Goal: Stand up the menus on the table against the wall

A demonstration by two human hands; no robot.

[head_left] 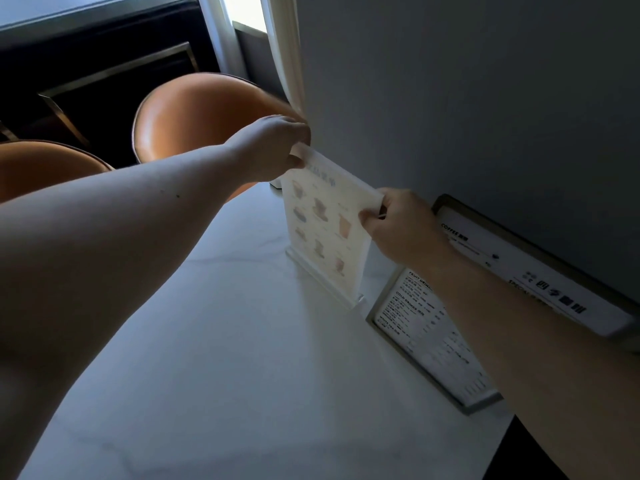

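A clear acrylic menu stand with pictures of drinks stands upright on the white table, a little out from the grey wall. My left hand pinches its far top corner. My right hand pinches its near top corner. A framed coffee menu leans upright against the wall behind my right arm. Another framed drinks menu lies flat on the table under that arm, partly hidden by it.
Two orange leather chairs stand at the table's far left side. A white curtain hangs at the wall's far end beside a bright window. The table's near right edge drops off below the flat menu.
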